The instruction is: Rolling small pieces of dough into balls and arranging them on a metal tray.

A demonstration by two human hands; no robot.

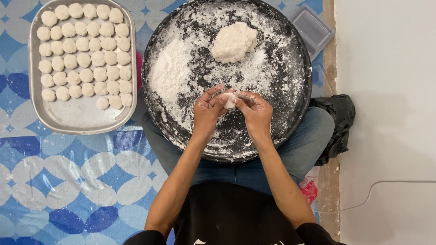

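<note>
Both hands pinch one small dough piece (230,100) over the floured pan (159,109), 6 o'clock of the lump (234,41); left hand (208,110) and right hand (253,110) fingertips clamped on it; best kept light, even, sized like balls on tray (77,119) at 9 o'clock.

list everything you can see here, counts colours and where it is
small dough piece: one, white, pinched between both hands' fingertips over the pan
dough lump: one, off-white, far side of the pan
round pan: one, black, floury, on the person's lap
flour: loose, white, pan's left half
metal tray: one, silver, left of the pan
dough balls: several dozen, pale, in rows on the tray
floor mat: one, blue and white pattern
grey lid: one, top right
black bag: one, right of the knee
left hand: floury
right hand: floury
</note>
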